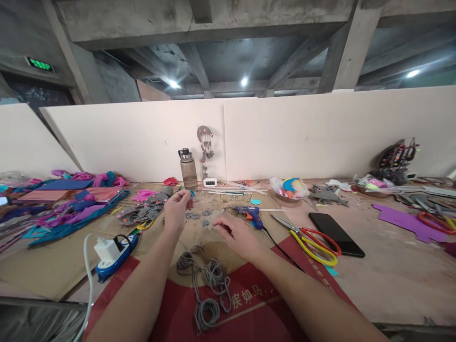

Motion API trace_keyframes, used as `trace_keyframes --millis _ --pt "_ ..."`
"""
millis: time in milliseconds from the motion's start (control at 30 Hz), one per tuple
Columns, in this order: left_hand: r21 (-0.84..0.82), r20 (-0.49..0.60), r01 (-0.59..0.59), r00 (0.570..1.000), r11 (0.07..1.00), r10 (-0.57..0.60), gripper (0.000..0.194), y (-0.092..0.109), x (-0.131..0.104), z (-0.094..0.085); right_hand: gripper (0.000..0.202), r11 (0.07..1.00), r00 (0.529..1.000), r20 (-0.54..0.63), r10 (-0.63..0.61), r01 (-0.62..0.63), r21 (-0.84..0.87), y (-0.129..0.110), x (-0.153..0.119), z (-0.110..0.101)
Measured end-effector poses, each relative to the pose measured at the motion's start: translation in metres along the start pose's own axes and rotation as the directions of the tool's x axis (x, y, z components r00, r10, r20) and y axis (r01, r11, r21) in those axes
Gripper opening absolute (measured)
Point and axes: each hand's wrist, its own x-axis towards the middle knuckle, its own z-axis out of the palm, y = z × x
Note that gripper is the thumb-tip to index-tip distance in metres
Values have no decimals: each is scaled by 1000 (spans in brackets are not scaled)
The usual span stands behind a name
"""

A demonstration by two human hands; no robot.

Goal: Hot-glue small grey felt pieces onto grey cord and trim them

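Observation:
My left hand [174,212] is raised over the table with its thumb and fingers pinched together. What it holds, if anything, is too small to make out. Lower and to the right, my right hand [238,233] has its fingertips drawn together beside small grey felt pieces [205,223]; nothing nameable shows between them. Coils of grey cord [207,311] lie between my forearms on a red and brown sheet [249,311]. A blue glue gun [253,217] rests just beyond my right hand. Left of my left hand sits a pile of grey felt pieces [142,209] with pink dots.
Scissors [313,242] with red and yellow handles and a black phone [335,232] lie on the right. A blue power strip [117,259] is at left. Behind stand a bottle [188,171], a small clock [210,182] and a bowl [290,190] before white panels [320,137].

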Motion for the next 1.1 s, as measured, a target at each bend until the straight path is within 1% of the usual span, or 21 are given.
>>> trace_keyframes --millis 67,133,167,200,233,267,300,333,367,400,433,467,500,533,600,667,733,833,933,1000,1100 --pt "-147 -108 -31 994 989 15 24 7 11 -11 18 998 993 98 -59 57 20 -8 -1 0" --pt "-267 -199 -51 980 962 -3 16 12 19 -19 19 992 966 227 -122 109 67 -13 -1 -2" --pt "-312 -218 -47 976 949 -24 13 13 21 -21 20 989 952 274 -140 121 86 -15 -1 -3" --pt "-343 -224 -49 974 938 -31 10 14 21 -22 23 989 946 294 -139 116 95 -14 0 -6" --pt "-360 -212 -37 976 932 -43 9 14 21 -21 26 991 954 276 -120 100 87 -11 2 -10" --pt "-359 -177 -13 983 933 -54 9 13 18 -18 30 997 976 209 -58 47 56 -6 4 -15" --pt "-346 -142 6 988 938 -59 10 11 15 -14 32 999 993 115 24 -27 24 1 6 -21" --pt "-321 -96 21 994 947 -55 12 9 10 -8 31 993 994 -6 113 -113 -33 11 7 -27" --pt "-290 -34 39 998 956 -51 16 7 4 -3 28 969 973 -115 200 -214 -124 22 8 -34" --pt "-251 17 50 999 967 -47 20 5 -2 3 24 919 938 -193 289 -328 -217 33 9 -41" --pt "-204 69 53 997 977 -40 24 2 -8 9 20 842 892 -255 373 -441 -310 45 8 -46" --pt "-163 106 57 994 985 -40 26 0 -14 14 15 798 863 -291 412 -496 -341 56 7 -51" --pt "-118 142 55 989 992 -38 26 -2 -19 19 13 766 841 -310 443 -535 -356 67 5 -54" --pt "-67 186 56 982 996 -42 26 -3 -25 23 16 738 822 -312 477 -567 -366 76 2 -56" --pt "2 246 48 968 999 -47 26 -5 -32 28 26 680 775 -285 564 -632 -372 90 -2 -56" --pt "39 296 37 954 999 -47 25 -6 -37 31 31 641 736 -242 632 -672 -371 98 -5 -54" --pt "46 324 54 944 997 -66 25 -7 -38 32 28 615 704 -207 680 -700 -362 102 -5 -52" --pt "5 314 109 944 994 -105 28 -9 -36 31 18 580 652 -179 737 -746 -329 103 -3 -52" --pt "-48 306 148 944 988 -127 29 -11 -33 30 12 552 609 -184 772 -785 -281 96 0 -54" --pt "-64 310 166 941 984 -138 28 -11 -32 29 13 553 596 -199 778 -799 -235 88 3 -56" --pt "-65 302 178 941 982 -151 27 -11 -32 29 15 587 607 -232 760 -795 -153 76 8 -57"
